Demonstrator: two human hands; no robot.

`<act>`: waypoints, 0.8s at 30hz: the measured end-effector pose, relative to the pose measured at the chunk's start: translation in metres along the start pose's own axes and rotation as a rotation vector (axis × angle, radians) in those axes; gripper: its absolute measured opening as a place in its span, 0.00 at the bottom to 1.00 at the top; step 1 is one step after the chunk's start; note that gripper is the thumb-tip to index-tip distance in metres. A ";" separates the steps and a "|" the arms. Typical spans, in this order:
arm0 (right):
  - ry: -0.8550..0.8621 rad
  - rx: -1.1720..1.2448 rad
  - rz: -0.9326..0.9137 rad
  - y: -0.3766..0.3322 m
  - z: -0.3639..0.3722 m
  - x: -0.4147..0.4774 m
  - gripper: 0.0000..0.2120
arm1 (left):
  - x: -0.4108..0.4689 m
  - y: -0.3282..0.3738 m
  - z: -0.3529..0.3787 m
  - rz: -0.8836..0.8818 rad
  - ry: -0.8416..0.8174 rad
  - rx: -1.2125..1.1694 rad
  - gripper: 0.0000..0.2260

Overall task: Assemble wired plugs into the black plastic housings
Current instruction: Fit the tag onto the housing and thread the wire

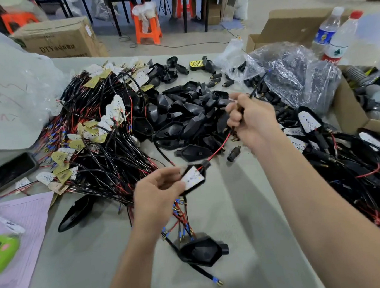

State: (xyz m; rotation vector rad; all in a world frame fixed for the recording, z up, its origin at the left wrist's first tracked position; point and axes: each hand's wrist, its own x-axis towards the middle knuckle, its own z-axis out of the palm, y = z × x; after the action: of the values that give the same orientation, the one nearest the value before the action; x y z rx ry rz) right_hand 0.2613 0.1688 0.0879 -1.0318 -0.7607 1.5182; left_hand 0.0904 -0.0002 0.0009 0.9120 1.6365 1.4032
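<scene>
Nearest, head view: A black housing (202,253) is seen lying on the table (257,206), near and in the middle. A bunch of gold-tipped wires (181,221) is spread just past it.
Left hand: The left hand (156,192) is raised over the table. Its fingers are curled, and the held housing (201,182) with a white board (193,177) in it is pinched between thumb and fingers.
Right hand: The right hand (253,118) is held farther off, to the right. Its fingers are closed tight round thin wires. A black wire (258,85) is seen sticking out of the top of the fist.
Task's thing: A red wire (221,144) is stretched from the right fist down to the plug (206,164), which sits at the neck of the held housing, between the two hands. How far in it is pushed cannot be told.
Far side: A pile of wired boards (97,133) is heaped on the left, and loose empty housings (188,112) are heaped in the middle.
What could go wrong: The red wire looks tight. If it is pulled too hard, it could be torn off the white board. If the pinch is too weak, the housing could be dropped. The loose wires could also get caught in the pile.
</scene>
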 end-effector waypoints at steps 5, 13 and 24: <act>-0.286 -0.540 0.008 0.008 0.003 0.000 0.13 | -0.003 -0.002 0.028 -0.054 -0.170 0.115 0.14; -0.532 -1.031 0.000 0.027 -0.003 -0.031 0.14 | 0.076 0.065 0.045 -0.033 -0.092 -0.218 0.08; -0.469 -1.070 -0.020 0.049 -0.016 -0.062 0.14 | 0.097 0.069 0.044 -0.205 -0.177 -0.516 0.08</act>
State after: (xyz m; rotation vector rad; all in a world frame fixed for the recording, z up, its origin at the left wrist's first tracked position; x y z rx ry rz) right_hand 0.2567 0.0976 0.0506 -1.4025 -2.0334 1.3153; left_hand 0.0898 0.1145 0.0553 0.5327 1.1203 1.4553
